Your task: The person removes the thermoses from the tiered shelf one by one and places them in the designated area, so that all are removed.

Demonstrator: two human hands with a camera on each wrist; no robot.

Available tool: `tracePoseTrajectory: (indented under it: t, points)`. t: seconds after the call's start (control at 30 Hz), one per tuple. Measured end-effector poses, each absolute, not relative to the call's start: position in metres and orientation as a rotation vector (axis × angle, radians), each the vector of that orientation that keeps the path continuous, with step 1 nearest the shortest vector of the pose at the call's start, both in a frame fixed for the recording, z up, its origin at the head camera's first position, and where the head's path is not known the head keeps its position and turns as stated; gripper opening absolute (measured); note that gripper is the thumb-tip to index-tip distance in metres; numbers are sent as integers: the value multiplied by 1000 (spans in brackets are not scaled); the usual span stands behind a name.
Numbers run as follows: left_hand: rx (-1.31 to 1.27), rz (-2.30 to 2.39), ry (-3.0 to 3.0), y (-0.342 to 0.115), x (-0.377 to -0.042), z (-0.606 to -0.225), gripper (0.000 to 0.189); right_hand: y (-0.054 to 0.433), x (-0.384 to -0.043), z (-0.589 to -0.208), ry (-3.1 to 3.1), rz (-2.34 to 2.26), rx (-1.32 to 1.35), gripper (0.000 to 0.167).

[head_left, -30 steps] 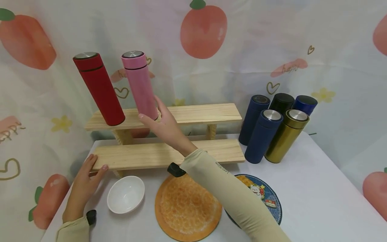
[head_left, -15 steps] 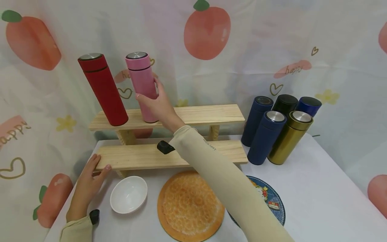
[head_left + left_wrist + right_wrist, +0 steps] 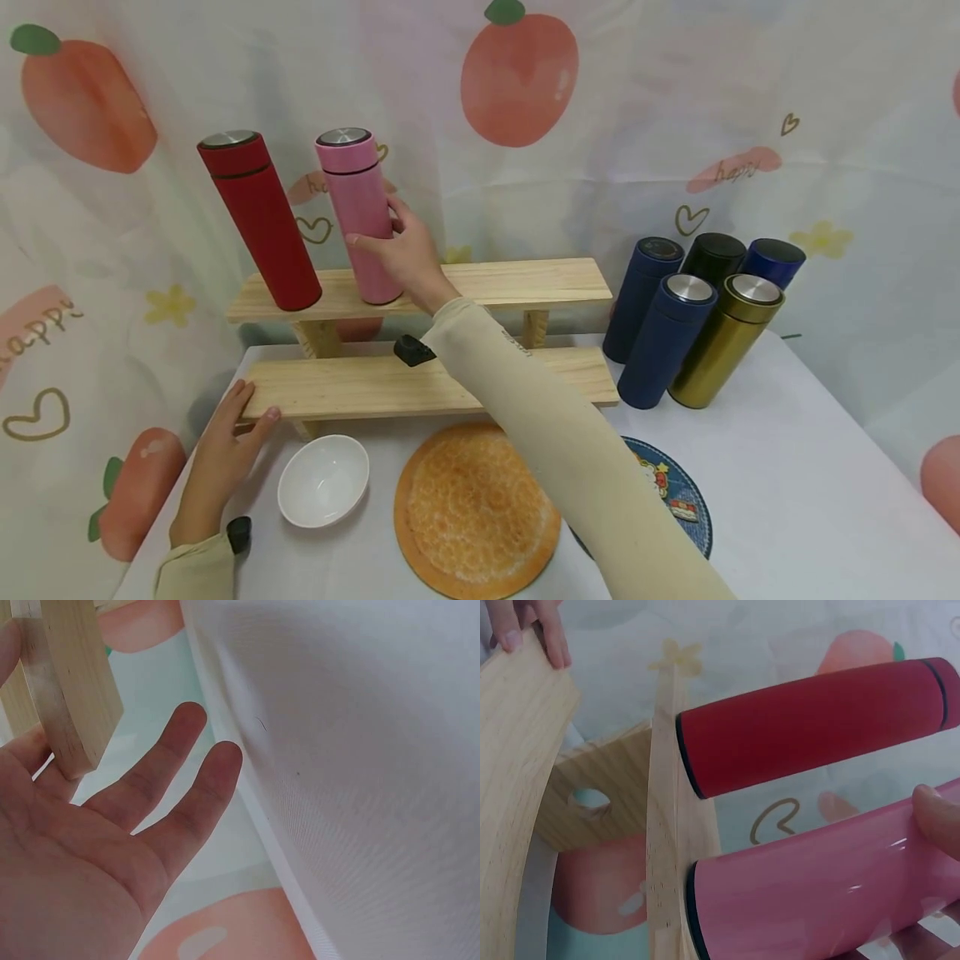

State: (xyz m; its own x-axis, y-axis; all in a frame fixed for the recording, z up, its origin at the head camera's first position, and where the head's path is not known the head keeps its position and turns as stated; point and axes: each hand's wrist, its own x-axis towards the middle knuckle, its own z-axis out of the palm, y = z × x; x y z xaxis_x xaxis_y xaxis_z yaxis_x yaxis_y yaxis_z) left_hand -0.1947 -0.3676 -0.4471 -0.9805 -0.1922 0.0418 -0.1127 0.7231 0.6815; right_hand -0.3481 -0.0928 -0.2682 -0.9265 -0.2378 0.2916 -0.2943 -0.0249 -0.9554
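Observation:
My right hand (image 3: pixel 412 250) grips the body of a pink thermos (image 3: pixel 360 200) with a steel-topped lid. It stands on the upper plank (image 3: pixel 510 283) of a two-step wooden shelf, its black-ringed base at the board in the right wrist view. Left of it a red thermos (image 3: pixel 262 221) stands on the same plank, apart from it. My left hand (image 3: pixel 225 446) holds the left end of the lower plank (image 3: pixel 322 392), thumb at the front edge. In the left wrist view two fingers (image 3: pixel 187 810) stretch free beside the board (image 3: pixel 75 682).
Several more thermoses, including a dark blue one (image 3: pixel 663 342) and a gold one (image 3: pixel 723 342), stand right of the shelf. In front are a white bowl (image 3: pixel 324 482), a round bread-patterned mat (image 3: pixel 476 508) and a denim-patterned round mat (image 3: pixel 693 517), partly under my right sleeve (image 3: pixel 570 450).
My right hand has moved up the pink thermos from near its base to its middle and now wraps it. The left hand stays at the plank's end. The head view has shifted slightly.

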Motion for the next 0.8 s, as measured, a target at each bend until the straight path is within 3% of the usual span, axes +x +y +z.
tracePoseTrajectory:
  t: [0.8]
  points:
    - [185,-1094,-2814,-368,-195,-449,89,-45,-299,-274,-1971,2253,703,73]
